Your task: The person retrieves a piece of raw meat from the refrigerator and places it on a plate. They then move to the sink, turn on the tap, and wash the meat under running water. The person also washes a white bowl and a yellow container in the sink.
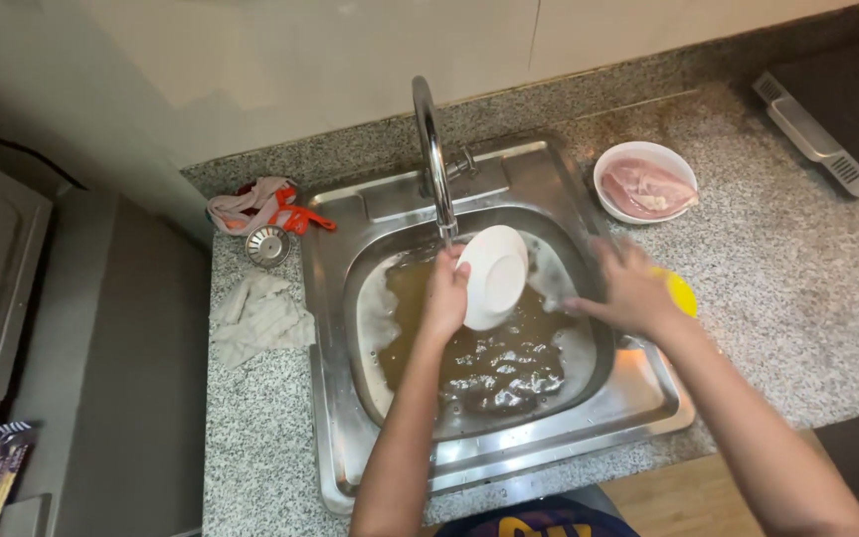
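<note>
My left grip (444, 293) clamps a smooth round white bowl (494, 276) tilted over the steel sink (350, 268); my right grip (633, 288), fingers apart, rests at the sink's right edge.

Left hand (443, 295) grips a white bowl (494, 276) tilted under the faucet (433, 159), over a steel sink (350, 438) of murky brown water. Right hand (631, 288) is blurred at the sink's right rim, touching a yellow object (683, 292). Bowl of raw meat (645, 183) near the countertop's back edge.

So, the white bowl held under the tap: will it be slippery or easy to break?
The white bowl is probably slippery: it is over murky water. It looks hard and glazed, so likely fragile against the steel sink. Only the left hand holds it.
</note>
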